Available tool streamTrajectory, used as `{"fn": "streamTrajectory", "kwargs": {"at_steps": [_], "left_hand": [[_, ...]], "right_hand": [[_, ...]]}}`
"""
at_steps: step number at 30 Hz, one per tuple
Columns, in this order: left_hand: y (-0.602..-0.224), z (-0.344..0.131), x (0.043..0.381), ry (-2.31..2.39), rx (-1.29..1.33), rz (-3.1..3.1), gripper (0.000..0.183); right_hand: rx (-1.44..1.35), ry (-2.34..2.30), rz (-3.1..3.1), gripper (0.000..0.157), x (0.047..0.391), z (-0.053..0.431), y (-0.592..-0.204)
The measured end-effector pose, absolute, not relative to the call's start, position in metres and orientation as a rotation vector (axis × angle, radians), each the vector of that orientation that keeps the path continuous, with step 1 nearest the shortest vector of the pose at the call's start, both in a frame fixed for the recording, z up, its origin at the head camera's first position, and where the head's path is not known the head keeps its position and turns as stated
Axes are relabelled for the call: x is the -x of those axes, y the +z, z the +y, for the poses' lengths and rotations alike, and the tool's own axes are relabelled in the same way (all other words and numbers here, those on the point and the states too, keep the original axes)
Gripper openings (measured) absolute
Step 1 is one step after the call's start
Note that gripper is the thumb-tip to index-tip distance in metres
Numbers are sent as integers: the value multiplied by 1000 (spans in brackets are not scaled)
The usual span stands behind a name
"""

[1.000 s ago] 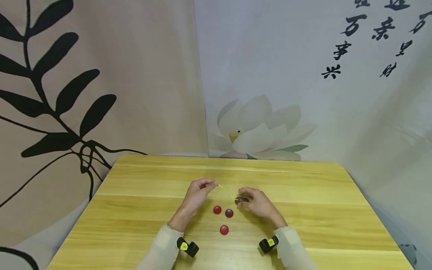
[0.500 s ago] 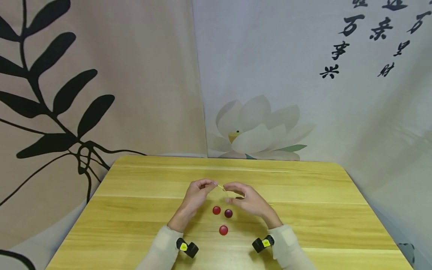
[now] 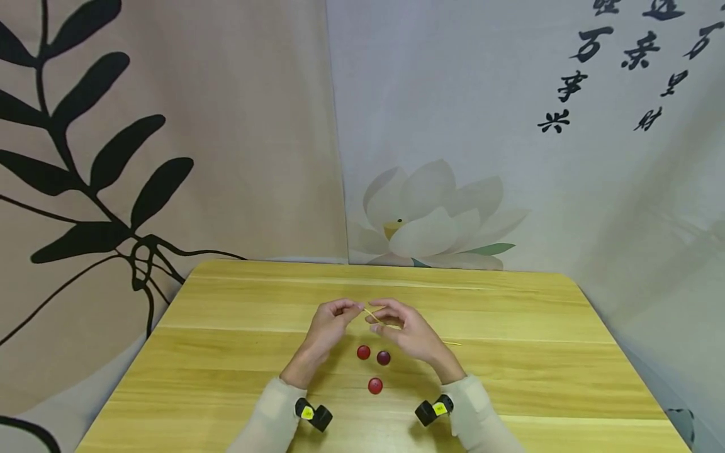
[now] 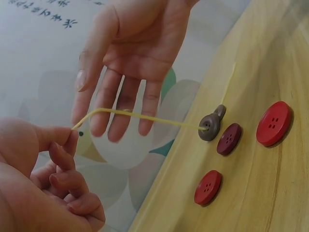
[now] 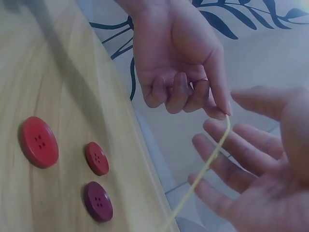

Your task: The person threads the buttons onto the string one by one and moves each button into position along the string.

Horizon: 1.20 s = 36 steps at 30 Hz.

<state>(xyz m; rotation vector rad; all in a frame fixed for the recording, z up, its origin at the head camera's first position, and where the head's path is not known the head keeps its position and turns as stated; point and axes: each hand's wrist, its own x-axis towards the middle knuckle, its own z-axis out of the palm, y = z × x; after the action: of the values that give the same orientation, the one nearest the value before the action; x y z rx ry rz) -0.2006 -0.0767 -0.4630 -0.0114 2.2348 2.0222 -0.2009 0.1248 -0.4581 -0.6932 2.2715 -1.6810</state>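
My left hand (image 3: 328, 330) pinches the end of a yellow string (image 4: 145, 117) between thumb and forefinger, above the table. From there the string slants down through a brown button (image 4: 206, 128) on the tabletop. Another brown piece (image 4: 220, 112), partly hidden, sits against that button. My right hand (image 3: 416, 336) hovers beside the string with thumb and fingers apart; the string passes in front of its fingers in the left wrist view, and whether they touch it I cannot tell. In the head view this hand hides the brown buttons.
Nearer the body lie a small red button (image 3: 364, 352), a dark purple button (image 3: 383, 358) and a larger red button (image 5: 39, 142). The string's tail (image 3: 452, 343) runs out on the wooden table (image 3: 538, 365) right of the right hand. A printed curtain hangs behind.
My right hand has left the brown buttons and moved up and left towards the string near the left hand. The left hand has stayed in place, pinching the string.
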Motion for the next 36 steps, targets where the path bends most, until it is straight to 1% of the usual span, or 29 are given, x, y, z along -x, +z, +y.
{"fn": "streamTrajectory", "kwargs": {"at_steps": [6, 9, 17, 20, 21, 28, 36], "left_hand": [[-463, -74, 201, 2022, 23, 2230, 29], [-463, -75, 204, 2026, 17, 2231, 27], [-465, -77, 206, 2016, 18, 2239, 26], [-467, -78, 204, 2014, 27, 2239, 26], [-467, -78, 203, 2011, 30, 2241, 26], [-469, -76, 202, 2009, 16, 2242, 26], [-470, -74, 204, 1982, 8, 2248, 28]], "right_hand": [[542, -1684, 2400, 34, 203, 122, -459], [507, -1671, 2444, 27, 205, 120, -456], [510, -1624, 2495, 15, 189, 115, -424], [503, -1613, 2513, 14, 185, 115, -420], [497, -1613, 2514, 13, 184, 115, -420], [471, -1650, 2524, 13, 205, 124, -464], [465, -1695, 2521, 13, 205, 124, -465]]}}
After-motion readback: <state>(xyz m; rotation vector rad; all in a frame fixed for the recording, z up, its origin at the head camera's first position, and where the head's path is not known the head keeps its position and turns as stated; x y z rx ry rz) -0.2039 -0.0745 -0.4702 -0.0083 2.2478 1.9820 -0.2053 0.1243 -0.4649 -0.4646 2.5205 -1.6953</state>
